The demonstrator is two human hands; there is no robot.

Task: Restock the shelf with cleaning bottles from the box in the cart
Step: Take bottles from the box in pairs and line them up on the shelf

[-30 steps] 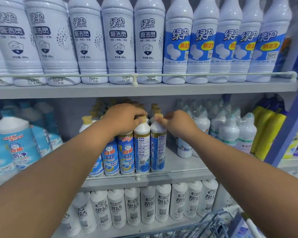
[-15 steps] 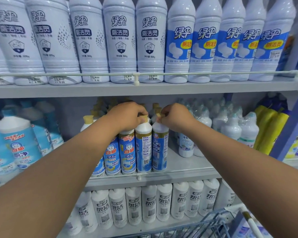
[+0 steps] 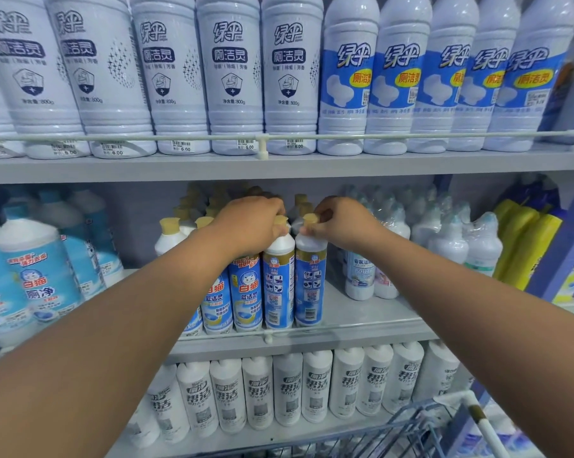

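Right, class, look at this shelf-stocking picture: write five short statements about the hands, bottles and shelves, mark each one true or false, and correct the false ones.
1. The left hand grips the top of a yellow-capped bottle on the middle shelf. True.
2. The right hand rests on the cart. False: it pinches the cap of the neighbouring bottle.
3. The two held bottles lie on their sides. False: both stand upright, side by side.
4. The top shelf carries large white bottles behind a rail. True.
5. The bottom shelf is bare. False: it holds a row of white bottles.
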